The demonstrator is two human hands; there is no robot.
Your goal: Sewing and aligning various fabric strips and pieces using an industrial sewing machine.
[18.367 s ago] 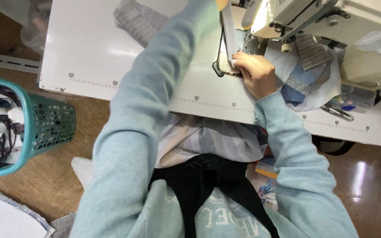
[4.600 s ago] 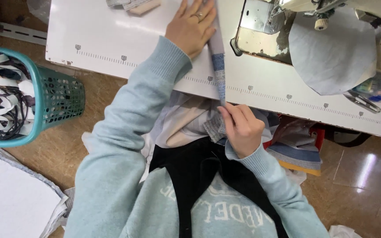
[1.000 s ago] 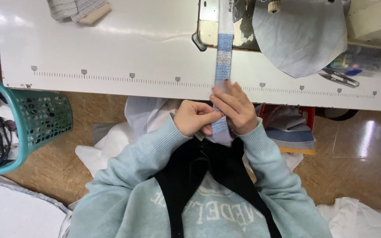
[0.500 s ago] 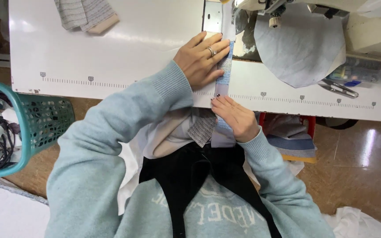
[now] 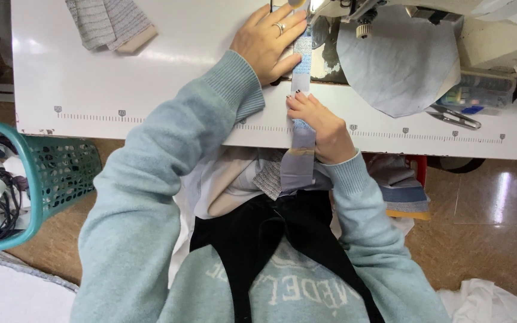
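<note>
The fabric strip (image 5: 302,72), a narrow blue-and-grey patterned band, runs from the person's lap up over the near edge of the white bench (image 5: 151,90) and on toward the sewing machine (image 5: 354,9) at the top of the view, where its far end goes under the machine head; whether it sits under the needle cannot be told. The left hand (image 5: 267,39) lies flat and spread on the bench, fingers extended with a ring on one, its fingertips pressing on the strip's left edge just before the machine; it pins rather than grips. The right hand (image 5: 321,125) is curled at the bench edge, thumb and fingers pinching the strip where it bends down toward the lap, so it is closed on the cloth. The strip looks light, thin and limp: it drapes over the edge and folds on itself below, so it would likely slide and skew easily and seems best held flat from above near the machine and pinched by its edges closer in. Right of the machine lies a round grey-blue fabric piece (image 5: 399,60), with scissors (image 5: 453,116) just beside it. A folded striped cloth (image 5: 109,24) rests at the far left of the bench, and a teal basket (image 5: 49,179) of tangled straps stands on the floor to the left.
</note>
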